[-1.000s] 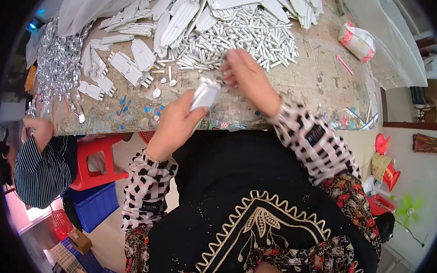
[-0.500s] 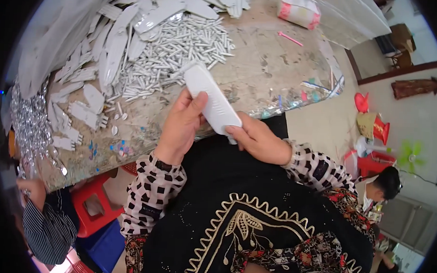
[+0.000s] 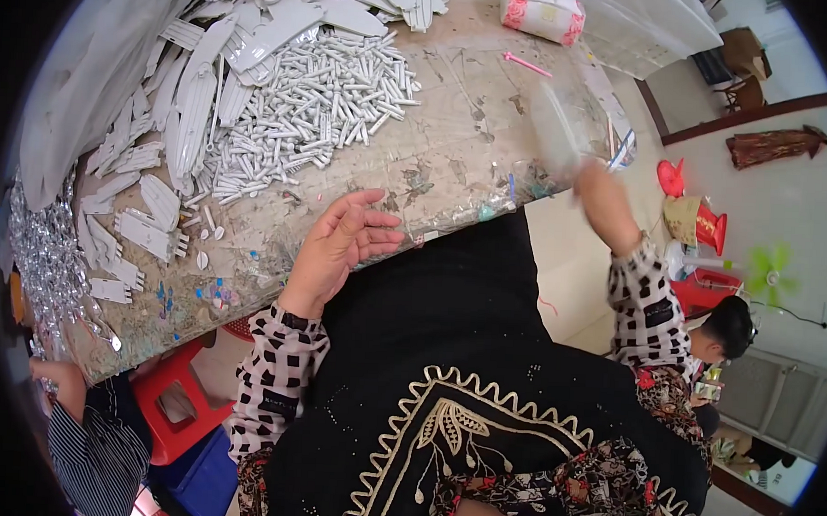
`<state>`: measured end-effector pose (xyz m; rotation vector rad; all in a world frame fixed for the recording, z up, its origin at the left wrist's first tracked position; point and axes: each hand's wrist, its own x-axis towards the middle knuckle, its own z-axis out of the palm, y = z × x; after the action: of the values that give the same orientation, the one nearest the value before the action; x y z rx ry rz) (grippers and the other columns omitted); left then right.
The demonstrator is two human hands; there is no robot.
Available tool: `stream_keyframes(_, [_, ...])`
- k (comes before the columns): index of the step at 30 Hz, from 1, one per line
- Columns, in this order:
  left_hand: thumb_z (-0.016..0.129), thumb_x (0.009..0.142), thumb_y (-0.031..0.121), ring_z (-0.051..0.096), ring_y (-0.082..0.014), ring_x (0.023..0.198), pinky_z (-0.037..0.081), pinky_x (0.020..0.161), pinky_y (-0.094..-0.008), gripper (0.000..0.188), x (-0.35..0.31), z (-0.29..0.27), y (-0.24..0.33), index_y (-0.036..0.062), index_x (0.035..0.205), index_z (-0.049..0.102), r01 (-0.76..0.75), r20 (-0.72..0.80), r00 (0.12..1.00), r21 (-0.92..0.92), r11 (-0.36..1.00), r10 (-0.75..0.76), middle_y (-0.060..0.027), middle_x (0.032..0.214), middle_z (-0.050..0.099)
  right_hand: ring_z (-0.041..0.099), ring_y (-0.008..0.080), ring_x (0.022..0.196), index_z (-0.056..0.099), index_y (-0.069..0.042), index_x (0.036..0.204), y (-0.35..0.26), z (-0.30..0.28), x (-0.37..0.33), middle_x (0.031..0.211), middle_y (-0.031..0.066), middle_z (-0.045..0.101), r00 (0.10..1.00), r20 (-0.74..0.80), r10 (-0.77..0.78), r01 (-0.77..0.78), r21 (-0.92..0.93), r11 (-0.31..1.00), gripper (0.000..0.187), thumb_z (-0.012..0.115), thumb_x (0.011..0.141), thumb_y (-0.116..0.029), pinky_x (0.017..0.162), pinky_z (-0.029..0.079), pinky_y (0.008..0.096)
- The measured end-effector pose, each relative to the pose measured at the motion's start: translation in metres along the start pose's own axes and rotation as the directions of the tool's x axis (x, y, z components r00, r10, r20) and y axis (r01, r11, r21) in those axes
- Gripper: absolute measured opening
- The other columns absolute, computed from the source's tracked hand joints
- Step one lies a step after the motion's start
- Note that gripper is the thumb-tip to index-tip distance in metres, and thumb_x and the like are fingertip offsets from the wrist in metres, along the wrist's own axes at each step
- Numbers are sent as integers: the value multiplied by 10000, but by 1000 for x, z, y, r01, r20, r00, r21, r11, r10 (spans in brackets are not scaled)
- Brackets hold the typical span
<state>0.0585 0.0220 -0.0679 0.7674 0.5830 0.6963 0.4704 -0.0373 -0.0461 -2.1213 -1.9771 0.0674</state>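
Observation:
My left hand is held over the near edge of the table with its fingers stretched apart and nothing in them. Off to the right, my right hand is smeared by motion; it grips the lower end of a long white plastic piece, which tilts up over the table's right side. Left of these lies a large heap of small white plastic pegs. Long, flat white plastic parts are piled against the heap. Smaller white slatted parts are scattered nearer my left arm.
A pink-and-white soft pack and a thin pink stick lie on the worn table. Silvery strips hang at the left, where another person's hand shows. Below is a red stool. A green fan stands at right.
My right hand has carried the white plastic piece away to the right, over the table's corner. My left hand has let go of it and opened, staying near its place.

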Motion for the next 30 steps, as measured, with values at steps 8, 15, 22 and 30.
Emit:
stream_keyframes(8, [473, 980, 405, 637, -279, 982, 524, 878, -383, 557, -21, -21, -12, -19, 1331, 392, -75, -36, 997, -50, 996, 73, -202, 1098, 608, 507, 102, 579, 568, -58, 958, -123, -96, 14, 744, 66, 588, 806, -541, 238, 185, 613, 768, 328, 408, 1011, -339, 532, 395, 243])
stream_keyframes(15, [493, 976, 385, 635, -275, 982, 522, 878, -380, 547, -19, -16, -6, -19, 1331, 394, -98, -22, 995, 7, 995, 98, -200, 1101, 604, 561, 175, 642, 554, -8, 1006, -82, -34, 3, 776, 108, 605, 961, 23, 275, -276, 108, 955, 328, 429, 1005, -312, 588, 447, 323])
stream_keyframes(22, [502, 978, 366, 634, -276, 982, 521, 876, -378, 537, -7, -7, -9, -20, 1333, 391, -102, 33, 994, -17, 995, 103, -204, 1104, 601, 524, 154, 571, 545, -6, 1075, -45, -19, 0, 693, 58, 572, 832, -400, -384, 236, -372, 898, 256, 466, 988, -233, 550, 424, 316])
stream_keyframes(30, [470, 1005, 284, 625, -270, 1003, 511, 891, -378, 440, -16, -20, -13, -9, 1327, 407, -121, 36, 992, -58, 991, 123, -192, 1116, 592, 516, 126, 568, 512, -30, 1034, -132, -49, -11, 643, 53, 543, 971, 216, 102, -238, 905, 353, 323, 484, 986, -348, 500, 393, 237])
